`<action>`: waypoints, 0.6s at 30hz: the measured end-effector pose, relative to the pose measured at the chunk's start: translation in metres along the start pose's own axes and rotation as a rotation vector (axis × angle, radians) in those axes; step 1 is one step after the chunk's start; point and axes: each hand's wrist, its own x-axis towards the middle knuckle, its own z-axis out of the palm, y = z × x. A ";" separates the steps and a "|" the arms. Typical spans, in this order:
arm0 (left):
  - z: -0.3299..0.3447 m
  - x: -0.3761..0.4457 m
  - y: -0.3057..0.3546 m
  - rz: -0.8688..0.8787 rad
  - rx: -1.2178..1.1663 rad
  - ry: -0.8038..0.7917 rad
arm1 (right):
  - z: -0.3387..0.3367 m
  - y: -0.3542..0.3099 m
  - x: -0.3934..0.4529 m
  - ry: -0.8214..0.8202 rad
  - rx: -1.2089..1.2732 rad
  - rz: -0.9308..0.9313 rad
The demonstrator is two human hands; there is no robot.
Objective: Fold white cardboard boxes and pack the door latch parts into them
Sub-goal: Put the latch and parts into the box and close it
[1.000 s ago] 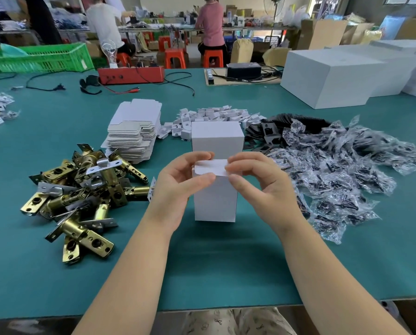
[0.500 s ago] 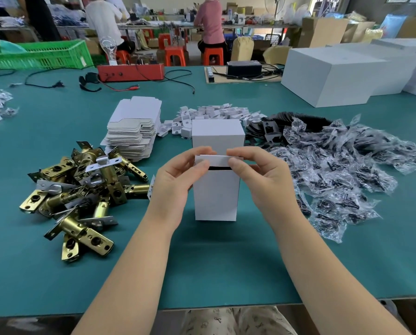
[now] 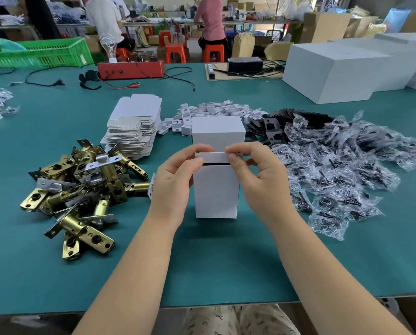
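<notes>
Between the two hands, a white cardboard box [image 3: 216,189] stands upright on the green table [image 3: 226,262]. The left hand [image 3: 175,180] and the right hand [image 3: 260,177] each pinch an end of its top flap [image 3: 210,157], which sits not quite shut, a dark slit showing beneath it. Just beyond the hands stands a second white box [image 3: 218,131]. Left of the left hand lies a heap of brass door latches [image 3: 81,189], with a stack of flat box blanks [image 3: 133,126] behind them. Right of the right hand spreads a pile of small plastic bags [image 3: 342,170].
</notes>
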 end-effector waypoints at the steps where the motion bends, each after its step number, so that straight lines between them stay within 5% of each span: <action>1: 0.000 0.000 0.000 0.003 0.014 0.015 | 0.002 -0.001 0.001 0.013 -0.011 -0.005; 9: 0.002 -0.004 -0.001 0.119 0.128 0.029 | 0.002 0.002 -0.002 0.045 -0.105 -0.124; 18: 0.007 -0.006 -0.002 0.184 0.203 0.044 | 0.007 -0.003 -0.002 0.035 -0.104 -0.054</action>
